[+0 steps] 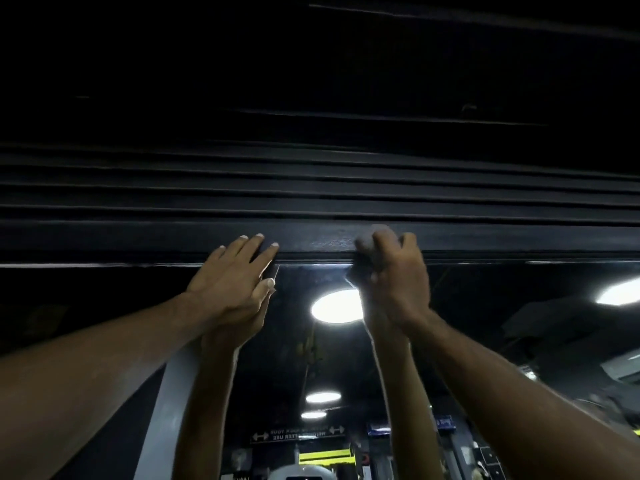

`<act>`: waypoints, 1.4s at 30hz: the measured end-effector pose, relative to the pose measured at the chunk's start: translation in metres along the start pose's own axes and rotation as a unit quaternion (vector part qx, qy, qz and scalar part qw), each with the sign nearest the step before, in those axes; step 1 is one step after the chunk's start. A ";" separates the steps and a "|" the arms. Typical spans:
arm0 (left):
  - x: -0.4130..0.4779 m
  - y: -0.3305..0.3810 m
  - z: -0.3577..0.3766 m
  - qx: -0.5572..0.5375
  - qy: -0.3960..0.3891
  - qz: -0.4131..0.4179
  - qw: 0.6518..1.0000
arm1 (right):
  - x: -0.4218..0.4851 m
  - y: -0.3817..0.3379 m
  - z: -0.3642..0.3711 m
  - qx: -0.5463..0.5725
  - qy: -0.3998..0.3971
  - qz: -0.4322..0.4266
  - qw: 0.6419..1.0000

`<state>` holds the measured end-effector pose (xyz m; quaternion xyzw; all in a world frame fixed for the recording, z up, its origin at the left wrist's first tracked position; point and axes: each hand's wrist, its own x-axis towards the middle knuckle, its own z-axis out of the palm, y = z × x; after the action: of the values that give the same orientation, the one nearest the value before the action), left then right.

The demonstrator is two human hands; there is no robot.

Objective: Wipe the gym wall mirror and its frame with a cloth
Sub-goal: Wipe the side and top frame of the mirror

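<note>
I look up at the top of the wall mirror [485, 306], where its black ribbed frame [138, 233] runs across the view. My left hand [228, 282] lies flat with fingers spread, fingertips on the frame's lower band and palm against the glass. My right hand [398, 282] is closed on a dark bunched cloth [362, 258], pressed to the frame's lower edge just right of centre. Both arms reach up from below, and their reflections show in the glass beneath them.
The mirror reflects round ceiling lights [337, 306], a grey pillar [166, 410], a reversed sign [298, 435] and gym machines [325, 459] low down. Above the frame the wall or ceiling [311, 64] is dark.
</note>
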<state>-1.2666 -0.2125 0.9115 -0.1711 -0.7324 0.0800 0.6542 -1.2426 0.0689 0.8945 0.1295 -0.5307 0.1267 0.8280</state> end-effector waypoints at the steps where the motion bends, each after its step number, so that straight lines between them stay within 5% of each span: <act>1: -0.002 0.000 0.001 -0.003 -0.002 -0.004 1.000 | -0.005 -0.013 0.007 -0.003 -0.007 -0.024 1.000; 6: 0.004 -0.001 -0.009 -0.030 0.027 -0.016 0.999 | 0.006 -0.058 0.030 0.025 -0.054 -0.164 0.985; 9: 0.004 -0.025 -0.007 -0.022 0.033 -0.062 0.997 | 0.036 -0.054 0.026 -0.044 0.041 -0.052 0.997; 12: 0.004 -0.035 0.000 -0.034 0.013 -0.075 0.997 | 0.050 -0.054 0.032 -0.007 -0.015 0.043 0.999; 15: 0.005 -0.028 0.002 -0.053 0.019 -0.082 0.995 | 0.045 -0.075 0.042 0.040 -0.085 -0.088 0.992; 19: 0.000 -0.040 0.006 -0.060 0.036 -0.053 0.996 | 0.030 -0.076 0.051 -0.040 -0.117 -0.219 0.968; 25: -0.022 -0.066 0.016 -0.069 0.063 0.009 0.996 | -0.002 -0.057 0.036 -0.003 0.005 -0.026 1.000; 30: -0.024 -0.071 0.014 -0.128 0.089 0.009 0.988 | -0.015 -0.113 0.067 0.004 -0.060 -0.167 0.984; 32: -0.026 -0.079 0.014 -0.123 0.112 -0.003 0.986 | -0.004 -0.120 0.074 -0.017 -0.012 -0.167 0.986; 35: -0.029 -0.109 0.013 -0.094 0.114 -0.044 0.988 | 0.020 -0.123 0.081 -0.022 0.074 -0.001 0.997; 37: -0.030 -0.131 0.011 -0.079 0.104 -0.044 0.990 | 0.031 -0.134 0.091 -0.001 0.045 0.074 0.996; 39: -0.032 -0.146 0.008 -0.069 0.097 -0.026 0.992 | 0.034 -0.154 0.099 0.022 0.000 0.030 0.999; 42: -0.035 -0.153 0.006 -0.063 0.093 -0.004 0.994 | 0.025 -0.183 0.108 0.018 -0.054 -0.147 0.988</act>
<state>-1.2917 -0.3660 0.9302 -0.2153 -0.6724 0.0145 0.7080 -1.2597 -0.1382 0.9463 0.2274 -0.5477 0.0063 0.8051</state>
